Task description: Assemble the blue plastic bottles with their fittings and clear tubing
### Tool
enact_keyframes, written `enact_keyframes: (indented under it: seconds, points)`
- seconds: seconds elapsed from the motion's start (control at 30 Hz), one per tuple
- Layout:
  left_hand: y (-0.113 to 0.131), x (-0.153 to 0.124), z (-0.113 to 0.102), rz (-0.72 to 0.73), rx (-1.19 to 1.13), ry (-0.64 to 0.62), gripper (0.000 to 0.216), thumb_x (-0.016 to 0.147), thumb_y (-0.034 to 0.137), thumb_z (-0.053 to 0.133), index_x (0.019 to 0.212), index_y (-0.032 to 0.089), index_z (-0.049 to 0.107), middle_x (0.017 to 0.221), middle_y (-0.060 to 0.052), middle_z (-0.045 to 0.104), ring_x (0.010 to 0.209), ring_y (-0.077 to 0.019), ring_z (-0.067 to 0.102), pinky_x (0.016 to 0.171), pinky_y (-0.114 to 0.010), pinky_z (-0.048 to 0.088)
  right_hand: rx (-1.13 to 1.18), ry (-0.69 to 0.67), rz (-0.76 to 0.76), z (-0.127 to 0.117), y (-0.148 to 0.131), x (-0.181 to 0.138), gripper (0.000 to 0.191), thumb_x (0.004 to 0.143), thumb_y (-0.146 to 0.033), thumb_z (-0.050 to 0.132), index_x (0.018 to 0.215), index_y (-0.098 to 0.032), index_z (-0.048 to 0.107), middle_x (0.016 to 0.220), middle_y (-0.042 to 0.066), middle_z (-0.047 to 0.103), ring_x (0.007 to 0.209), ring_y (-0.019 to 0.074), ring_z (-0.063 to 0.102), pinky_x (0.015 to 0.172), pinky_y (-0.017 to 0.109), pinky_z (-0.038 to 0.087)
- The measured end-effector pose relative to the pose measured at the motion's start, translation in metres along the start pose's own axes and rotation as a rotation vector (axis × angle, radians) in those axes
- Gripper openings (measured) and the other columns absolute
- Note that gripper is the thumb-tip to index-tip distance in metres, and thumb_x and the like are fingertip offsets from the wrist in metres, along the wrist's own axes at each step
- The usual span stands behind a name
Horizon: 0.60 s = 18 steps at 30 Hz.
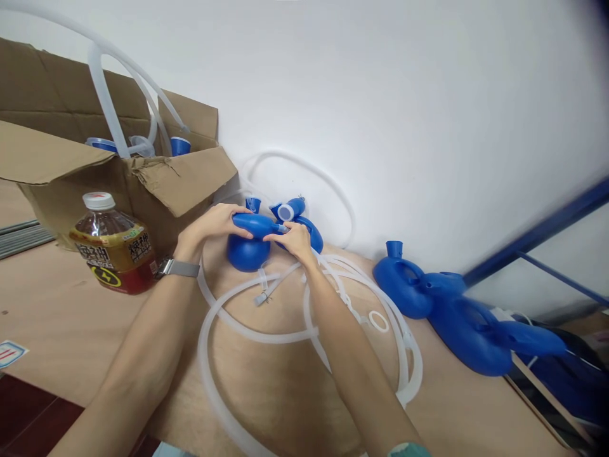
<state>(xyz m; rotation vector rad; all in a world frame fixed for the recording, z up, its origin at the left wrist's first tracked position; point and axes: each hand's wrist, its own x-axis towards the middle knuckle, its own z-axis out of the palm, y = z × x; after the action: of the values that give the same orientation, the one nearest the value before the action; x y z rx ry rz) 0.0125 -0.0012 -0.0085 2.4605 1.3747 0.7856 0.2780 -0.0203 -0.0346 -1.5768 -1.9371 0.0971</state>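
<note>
At the back of the worktop (71, 330), by the white wall (380, 95), my left hand (214, 223) grips the blue bulb (254, 224) while my right hand (295, 240) pinches its nozzle, probably fitting a tube (266, 333); I should keep both aligned. A box (71, 158) and bottle (114, 251) stand left.

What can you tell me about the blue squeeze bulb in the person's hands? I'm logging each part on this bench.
The blue bulb looks like smooth, matte rubber or soft plastic, elongated and tapering rightward to a narrow neck. It lies roughly level above the wooden table. The left hand grips its rounded end; the right hand pinches the neck. It rests over a rounder blue body just beneath.
</note>
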Motion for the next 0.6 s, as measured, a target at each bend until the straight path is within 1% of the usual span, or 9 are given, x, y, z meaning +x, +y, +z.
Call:
enact_keyframes:
  seconds: [0.1,0.23,0.3,0.43,0.47,0.53,0.6]
  points:
    - [-0.002,0.002,0.000,-0.005,-0.004,0.006,0.084,0.066,0.079,0.080,0.134,0.029,0.077,0.129,-0.007,0.079,0.119,-0.0369,0.071,0.103,-0.039,0.053,-0.008,-0.015,0.046,-0.002,-0.001,0.000,0.059,0.071,-0.077,0.081,0.062,-0.025,0.054,0.066,-0.002,0.067,0.072,0.0200,0.065,0.065,0.027,0.038]
    - [-0.001,0.002,0.000,-0.039,-0.041,0.033,0.079,0.064,0.076,0.083,0.127,0.030,0.080,0.124,-0.007,0.080,0.115,-0.0370,0.072,0.100,-0.039,0.055,-0.019,-0.062,0.088,-0.008,-0.005,0.001,0.057,0.068,-0.078,0.083,0.067,-0.026,0.061,0.077,0.003,0.075,0.083,0.0252,0.072,0.071,0.029,0.044]
    - [0.001,0.000,0.001,-0.064,-0.096,0.085,0.079,0.062,0.076,0.085,0.126,0.029,0.080,0.121,-0.006,0.080,0.112,-0.0356,0.073,0.098,-0.039,0.056,-0.011,-0.078,0.121,-0.010,-0.007,0.001,0.057,0.069,-0.080,0.082,0.070,-0.025,0.066,0.082,0.006,0.078,0.090,0.0284,0.074,0.075,0.031,0.047]
    - [0.001,-0.006,0.005,-0.119,-0.249,0.198,0.078,0.066,0.075,0.084,0.128,0.027,0.076,0.123,-0.005,0.078,0.110,-0.0321,0.073,0.092,-0.035,0.058,-0.014,-0.108,0.159,-0.012,-0.009,0.002,0.064,0.071,-0.089,0.074,0.076,-0.025,0.072,0.090,0.010,0.081,0.097,0.0323,0.076,0.081,0.034,0.051]
    - [0.000,-0.007,0.005,-0.132,-0.268,0.199,0.078,0.067,0.075,0.084,0.128,0.027,0.075,0.123,-0.005,0.078,0.110,-0.0320,0.072,0.092,-0.034,0.058,-0.029,-0.112,0.148,-0.012,-0.009,0.002,0.066,0.071,-0.091,0.072,0.078,-0.025,0.073,0.092,0.010,0.081,0.099,0.0329,0.076,0.082,0.034,0.051]
    - [-0.002,-0.008,0.004,-0.150,-0.295,0.155,0.078,0.067,0.077,0.082,0.126,0.026,0.076,0.122,-0.005,0.078,0.110,-0.0321,0.073,0.091,-0.034,0.058,-0.069,-0.115,0.099,-0.012,-0.006,0.004,0.068,0.073,-0.093,0.068,0.082,-0.026,0.074,0.096,0.011,0.082,0.102,0.0334,0.076,0.084,0.035,0.051]
    - [-0.004,-0.009,-0.001,-0.177,-0.322,0.092,0.086,0.066,0.081,0.079,0.132,0.026,0.074,0.128,-0.007,0.077,0.112,-0.0321,0.073,0.092,-0.034,0.059,-0.101,-0.127,0.050,-0.012,-0.002,0.004,0.068,0.077,-0.093,0.065,0.087,-0.026,0.074,0.101,0.010,0.082,0.104,0.0333,0.076,0.085,0.035,0.051]
